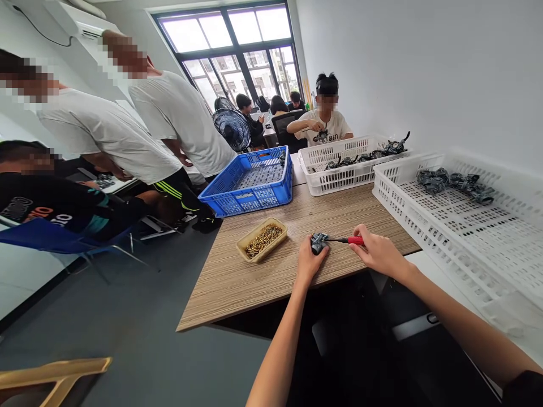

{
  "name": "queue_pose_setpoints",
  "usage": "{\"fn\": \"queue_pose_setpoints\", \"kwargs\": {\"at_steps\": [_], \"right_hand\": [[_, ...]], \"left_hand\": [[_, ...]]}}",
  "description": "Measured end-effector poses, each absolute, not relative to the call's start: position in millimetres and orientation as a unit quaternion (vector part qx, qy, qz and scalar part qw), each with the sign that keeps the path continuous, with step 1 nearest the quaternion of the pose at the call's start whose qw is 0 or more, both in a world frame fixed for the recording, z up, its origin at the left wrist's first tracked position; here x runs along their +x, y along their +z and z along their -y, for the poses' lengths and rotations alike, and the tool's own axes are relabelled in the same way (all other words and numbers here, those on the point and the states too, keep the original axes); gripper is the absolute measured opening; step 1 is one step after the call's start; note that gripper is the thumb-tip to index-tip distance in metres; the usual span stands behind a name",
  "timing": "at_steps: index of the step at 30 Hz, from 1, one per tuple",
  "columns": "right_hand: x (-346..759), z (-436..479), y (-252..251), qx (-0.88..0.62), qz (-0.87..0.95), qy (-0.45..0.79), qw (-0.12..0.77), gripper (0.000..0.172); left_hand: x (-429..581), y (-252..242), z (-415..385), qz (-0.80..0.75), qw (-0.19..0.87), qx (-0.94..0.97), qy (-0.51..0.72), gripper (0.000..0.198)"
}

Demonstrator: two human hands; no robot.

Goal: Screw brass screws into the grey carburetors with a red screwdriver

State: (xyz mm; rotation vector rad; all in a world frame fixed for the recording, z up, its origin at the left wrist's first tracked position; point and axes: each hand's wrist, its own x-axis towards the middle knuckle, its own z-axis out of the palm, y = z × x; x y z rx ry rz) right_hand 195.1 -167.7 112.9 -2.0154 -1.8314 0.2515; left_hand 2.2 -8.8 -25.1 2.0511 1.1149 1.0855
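Note:
A small grey and black metal part, which looks like a carburetor (319,242), rests near the front edge of the wood-grain table (224,288). My left hand (309,261) is wrapped around its near side. In my right hand (377,249) is a screwdriver (355,241) with a red handle, held almost level. Its dark shaft points left and its tip meets the right side of the carburetor; the exact contact point is too small to make out. Left of my hands stands a cream tray (254,257) with many small brass-coloured pieces (265,240).
A blue crate (250,198) stands at the table's back left. Two white crates, one at the back (339,183) and one at the right (424,226), hold similar parts. A seated co-worker (326,116) handles a part opposite. Two people stand at the left.

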Motion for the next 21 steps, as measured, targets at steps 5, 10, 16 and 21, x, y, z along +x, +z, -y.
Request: {"fn": "queue_pose_setpoints", "kwargs": {"at_steps": [5,10,16,21], "right_hand": [[196.9,170.3,110.3,-0.676,0.685,0.116,0.243,0.015],[192.4,168.1,113.3,-0.733,0.648,0.088,0.185,0.015],[194.4,166.4,116.0,-0.753,0.632,0.089,0.159,0.022],[196.3,169.8,116.2,-0.709,0.661,0.128,0.21,0.016]], "left_hand": [[1.6,-23.3,9.6,-0.412,0.282,0.769,0.4,0.046],[0.9,-21.9,10.3,-0.411,0.278,0.77,0.401,0.046],[1.1,-23.0,9.6,-0.413,0.277,0.77,0.4,0.048],[1.2,-22.8,9.6,-0.411,0.279,0.77,0.401,0.046]]}}
